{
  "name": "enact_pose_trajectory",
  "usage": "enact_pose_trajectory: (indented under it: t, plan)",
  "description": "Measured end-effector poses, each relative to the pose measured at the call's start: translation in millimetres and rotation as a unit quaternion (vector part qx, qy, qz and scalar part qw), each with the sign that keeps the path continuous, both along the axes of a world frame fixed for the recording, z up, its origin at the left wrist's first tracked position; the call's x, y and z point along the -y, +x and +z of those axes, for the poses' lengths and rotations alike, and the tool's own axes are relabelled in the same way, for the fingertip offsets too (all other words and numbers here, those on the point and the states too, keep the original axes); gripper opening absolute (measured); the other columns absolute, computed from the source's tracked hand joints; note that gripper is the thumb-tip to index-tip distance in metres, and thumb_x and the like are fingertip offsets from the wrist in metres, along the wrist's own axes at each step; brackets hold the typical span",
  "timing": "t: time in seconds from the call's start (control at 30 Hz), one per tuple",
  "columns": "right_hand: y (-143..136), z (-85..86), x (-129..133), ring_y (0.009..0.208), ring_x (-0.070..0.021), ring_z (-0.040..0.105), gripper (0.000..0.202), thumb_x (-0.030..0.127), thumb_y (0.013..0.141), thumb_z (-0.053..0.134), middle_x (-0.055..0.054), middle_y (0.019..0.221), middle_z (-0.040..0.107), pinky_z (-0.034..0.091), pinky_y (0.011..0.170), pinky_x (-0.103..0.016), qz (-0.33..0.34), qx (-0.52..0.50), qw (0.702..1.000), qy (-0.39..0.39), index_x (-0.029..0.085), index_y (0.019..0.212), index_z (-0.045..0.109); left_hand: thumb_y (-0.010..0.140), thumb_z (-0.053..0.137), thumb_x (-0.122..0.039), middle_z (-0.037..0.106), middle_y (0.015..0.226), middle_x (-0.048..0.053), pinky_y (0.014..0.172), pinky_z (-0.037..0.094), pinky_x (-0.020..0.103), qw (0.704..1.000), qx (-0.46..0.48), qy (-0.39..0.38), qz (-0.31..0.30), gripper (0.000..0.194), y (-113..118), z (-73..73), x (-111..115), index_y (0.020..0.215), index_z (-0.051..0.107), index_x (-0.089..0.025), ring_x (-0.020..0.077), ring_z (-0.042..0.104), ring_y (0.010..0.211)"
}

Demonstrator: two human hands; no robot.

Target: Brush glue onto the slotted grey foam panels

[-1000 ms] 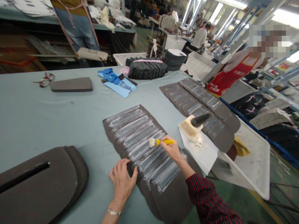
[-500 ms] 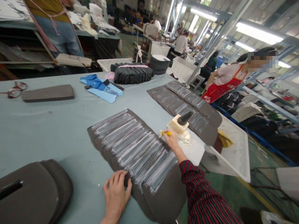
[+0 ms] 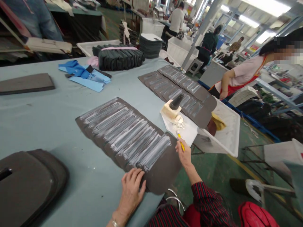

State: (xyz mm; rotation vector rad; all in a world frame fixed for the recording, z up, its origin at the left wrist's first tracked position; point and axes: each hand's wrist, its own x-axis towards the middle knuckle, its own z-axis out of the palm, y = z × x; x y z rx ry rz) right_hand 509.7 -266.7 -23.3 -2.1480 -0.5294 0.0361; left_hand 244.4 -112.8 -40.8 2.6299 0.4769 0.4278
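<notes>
My right hand [image 3: 184,155] is closed around a small brush [image 3: 181,142] with a yellow handle. Its tip reaches the white board [image 3: 188,127], which bears white paste and a cream block-shaped container [image 3: 168,110] with a black cone-like nozzle [image 3: 176,101]. Below it lies a fanned row of overlapping dark brown panels [image 3: 163,168], streaked with whitish glue in bands. On the near left edge of these panels rests my left hand [image 3: 133,185], fingers stretched out and thumb apart, gripping nothing.
A second fanned set of streaked panels [image 3: 201,116] lies farther back. A stack of dark pieces [image 3: 30,186] is at the left. Blue cloth strips [image 3: 87,80] and a tied dark bundle [image 3: 120,58] lie behind. A white bin [image 3: 227,138] adjoins the table; a co-worker [image 3: 248,74] stands beyond it.
My right hand has drawn the brush back from beside the container towards the near edge of the board. My left hand has shifted right along the panels' edge. The view has tilted down.
</notes>
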Motion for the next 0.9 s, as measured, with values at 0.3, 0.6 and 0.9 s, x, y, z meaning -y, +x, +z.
enact_pose_trajectory:
  t: [0.3,0.6,0.9]
  plan:
    - [-31.3,-68.5,68.0,0.105,-0.0228,0.056,0.029,0.034,0.093,0.040,-0.012,0.112,0.062,0.047,0.093,-0.042,0.015,0.106,0.989,-0.104,0.019,0.109,0.059,0.083,0.052,-0.030,0.062,0.119,0.005,0.101,0.030,0.043,0.994,-0.039,-0.045,-0.096,0.037,5.4,-7.1,59.3,0.120,0.054,-0.022,0.0244,0.047,0.117]
    - [-27.7,-70.5,78.1,0.105,-0.0235,0.054,0.026,0.030,0.093,0.041,-0.012,0.116,0.062,0.047,0.093,-0.044,0.030,0.131,0.985,-0.110,0.020,0.110,0.058,0.083,0.050,-0.027,0.059,0.123,0.007,0.102,0.031,0.047,0.984,-0.068,-0.070,-0.152,0.039,8.7,-10.4,82.8,0.122,0.051,-0.023,0.0258,0.045,0.119]
    - [-30.0,-69.4,76.6,0.103,-0.0238,0.052,0.024,0.032,0.093,0.043,-0.011,0.113,0.062,0.046,0.091,-0.041,0.052,0.142,0.978,-0.147,0.020,0.109,0.058,0.084,0.049,-0.026,0.058,0.124,0.005,0.103,0.029,0.046,0.982,-0.073,-0.082,-0.153,0.036,1.1,-13.8,80.2,0.120,0.051,-0.023,0.0239,0.045,0.121]
